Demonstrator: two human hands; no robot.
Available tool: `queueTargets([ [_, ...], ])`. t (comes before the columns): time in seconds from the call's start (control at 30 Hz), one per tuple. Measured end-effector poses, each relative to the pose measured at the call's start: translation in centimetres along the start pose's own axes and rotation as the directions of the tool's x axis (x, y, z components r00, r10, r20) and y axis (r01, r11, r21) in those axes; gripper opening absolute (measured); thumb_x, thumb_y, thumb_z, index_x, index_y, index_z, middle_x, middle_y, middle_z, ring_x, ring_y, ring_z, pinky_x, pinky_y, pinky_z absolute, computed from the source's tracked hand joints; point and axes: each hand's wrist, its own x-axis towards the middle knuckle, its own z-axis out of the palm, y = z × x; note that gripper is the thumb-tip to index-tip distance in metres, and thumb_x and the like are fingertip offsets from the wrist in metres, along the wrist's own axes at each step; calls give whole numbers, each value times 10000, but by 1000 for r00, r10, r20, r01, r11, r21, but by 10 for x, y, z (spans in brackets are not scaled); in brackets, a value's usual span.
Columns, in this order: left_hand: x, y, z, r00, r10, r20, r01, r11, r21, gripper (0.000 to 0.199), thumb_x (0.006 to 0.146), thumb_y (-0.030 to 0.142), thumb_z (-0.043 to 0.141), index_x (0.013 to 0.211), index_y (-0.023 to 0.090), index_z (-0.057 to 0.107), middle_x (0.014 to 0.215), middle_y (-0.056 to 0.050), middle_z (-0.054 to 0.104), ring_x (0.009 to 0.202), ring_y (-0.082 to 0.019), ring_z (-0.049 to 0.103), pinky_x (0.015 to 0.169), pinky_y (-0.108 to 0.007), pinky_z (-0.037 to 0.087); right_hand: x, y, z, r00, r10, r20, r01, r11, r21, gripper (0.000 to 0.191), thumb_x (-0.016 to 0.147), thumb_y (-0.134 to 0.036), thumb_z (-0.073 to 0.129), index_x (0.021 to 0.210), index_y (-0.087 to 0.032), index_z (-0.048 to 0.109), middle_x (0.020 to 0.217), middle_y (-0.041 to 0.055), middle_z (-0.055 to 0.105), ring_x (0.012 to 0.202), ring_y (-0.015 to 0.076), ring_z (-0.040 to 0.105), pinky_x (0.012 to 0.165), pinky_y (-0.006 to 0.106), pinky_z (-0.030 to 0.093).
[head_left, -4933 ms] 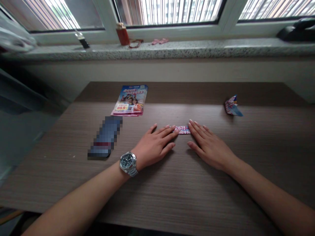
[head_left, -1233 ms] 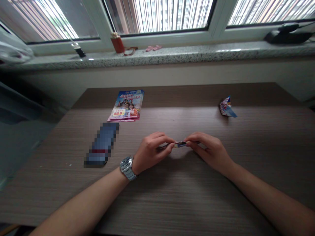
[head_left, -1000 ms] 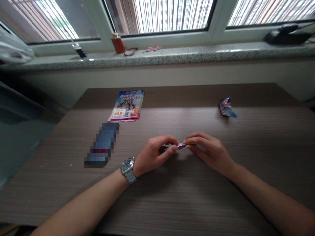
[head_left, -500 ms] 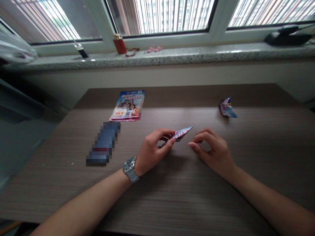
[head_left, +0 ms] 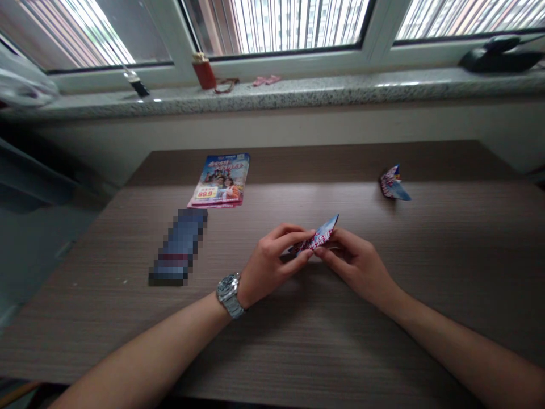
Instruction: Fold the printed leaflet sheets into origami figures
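A small piece of folded printed paper (head_left: 324,232), blue and white with red lettering, is held up just over the table between both hands. My left hand (head_left: 276,254), with a metal watch (head_left: 230,292) on its wrist, pinches the paper's left side. On its right and lower edge, my right hand (head_left: 357,258) grips it between thumb and fingers. Part of the paper is hidden behind the fingers. Farther off to the right, another folded paper piece (head_left: 394,184) in the same colours stands on the table.
A stack of flyers (head_left: 221,179) lies at the table's (head_left: 264,358) back left. Nearer sits a pixelated dark oblong thing (head_left: 179,247). Along the stone windowsill (head_left: 332,96) are a red bottle-like container (head_left: 204,72), pink items (head_left: 266,80) and a black device (head_left: 500,57).
My right hand has moved left and closed on the folded paper. The paper has turned, showing more of its printed face. My left hand has shifted slightly right with it.
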Motion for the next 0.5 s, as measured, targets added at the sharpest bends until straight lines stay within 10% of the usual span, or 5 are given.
queueTargets([
  [0.5, -1, 4, 0, 998, -70, 2, 69, 983, -170, 279, 943, 208, 642, 1219, 194, 684, 1155, -80, 665, 1041, -167, 673, 888, -277, 617, 0, -3, 2, 999, -19, -47, 19, 1000, 10, 81, 912, -226, 642, 992, -217, 651, 951, 32, 707, 873, 171, 704, 768, 275, 607],
])
